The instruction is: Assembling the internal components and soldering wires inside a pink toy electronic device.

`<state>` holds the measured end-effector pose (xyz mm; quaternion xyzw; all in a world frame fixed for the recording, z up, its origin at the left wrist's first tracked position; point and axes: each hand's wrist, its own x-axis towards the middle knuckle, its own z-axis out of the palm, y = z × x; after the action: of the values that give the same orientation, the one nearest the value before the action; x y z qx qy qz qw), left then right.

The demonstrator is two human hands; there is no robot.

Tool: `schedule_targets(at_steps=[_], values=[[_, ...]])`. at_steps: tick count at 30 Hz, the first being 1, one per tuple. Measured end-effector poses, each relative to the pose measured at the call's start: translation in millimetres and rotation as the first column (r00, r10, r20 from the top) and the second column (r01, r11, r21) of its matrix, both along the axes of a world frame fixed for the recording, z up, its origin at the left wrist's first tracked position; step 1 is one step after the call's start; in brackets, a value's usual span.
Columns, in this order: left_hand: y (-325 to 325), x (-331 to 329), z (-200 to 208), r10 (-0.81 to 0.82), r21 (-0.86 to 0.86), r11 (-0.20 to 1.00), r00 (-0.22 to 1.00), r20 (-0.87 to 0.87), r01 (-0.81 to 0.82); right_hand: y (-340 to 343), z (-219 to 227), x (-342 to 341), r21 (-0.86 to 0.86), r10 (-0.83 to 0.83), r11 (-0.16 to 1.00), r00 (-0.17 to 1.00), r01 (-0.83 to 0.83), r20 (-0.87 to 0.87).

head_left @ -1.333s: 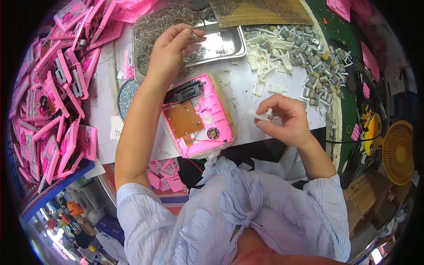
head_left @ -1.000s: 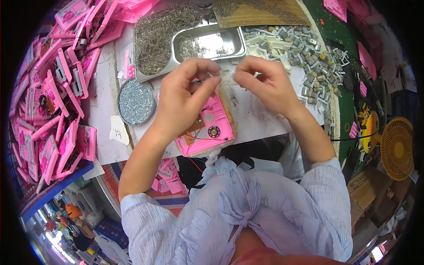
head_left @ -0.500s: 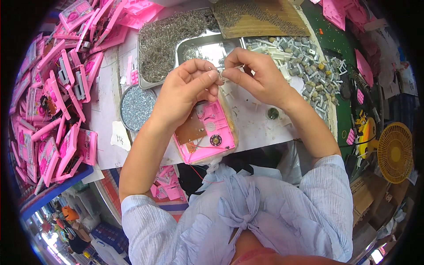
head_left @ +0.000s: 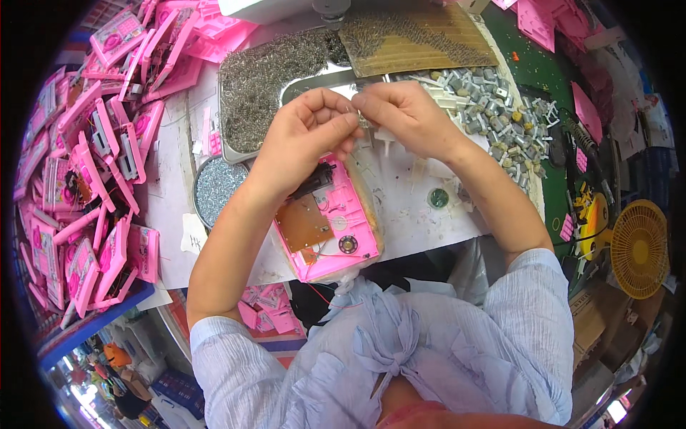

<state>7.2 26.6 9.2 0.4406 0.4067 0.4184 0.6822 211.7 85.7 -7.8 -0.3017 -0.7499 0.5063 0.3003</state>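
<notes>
My left hand (head_left: 304, 136) and my right hand (head_left: 406, 118) meet fingertip to fingertip above the white worktop (head_left: 421, 207). Together they pinch a small white plastic part (head_left: 366, 123); a tiny metal piece between the fingers is too small to make out. Just below the hands lies an open pink toy casing (head_left: 325, 225), showing a brown circuit board, a black block and a small round speaker. A metal tray (head_left: 314, 84) of small metal springs sits right behind the hands.
Many pink casings (head_left: 93, 179) are heaped at the left. A round dish of small screws (head_left: 218, 189) stands left of the casing. Grey and white small parts (head_left: 493, 114) lie at the right. A yellow fan (head_left: 639, 247) is at far right.
My left hand came back from the spring tray and my right hand rose from the table edge; both now meet above the pink casing, holding the small part between them.
</notes>
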Motion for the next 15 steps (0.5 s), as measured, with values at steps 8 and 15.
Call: schedule_targets(at_steps=[8, 15], values=[[35.6, -16.2, -24.8, 0.05, -0.273, 0.962, 0.997, 0.056, -0.033, 28.9, -28.9, 3.7, 0.712, -0.257, 0.7, 0.949, 0.053, 0.183], [35.3, -1.3, -22.9, 0.141, 0.278, 0.96, 0.795, -0.59, 0.036, 28.6, -12.2, 3.7, 0.117, -0.162, 0.983, 0.961, 0.138, 0.226]])
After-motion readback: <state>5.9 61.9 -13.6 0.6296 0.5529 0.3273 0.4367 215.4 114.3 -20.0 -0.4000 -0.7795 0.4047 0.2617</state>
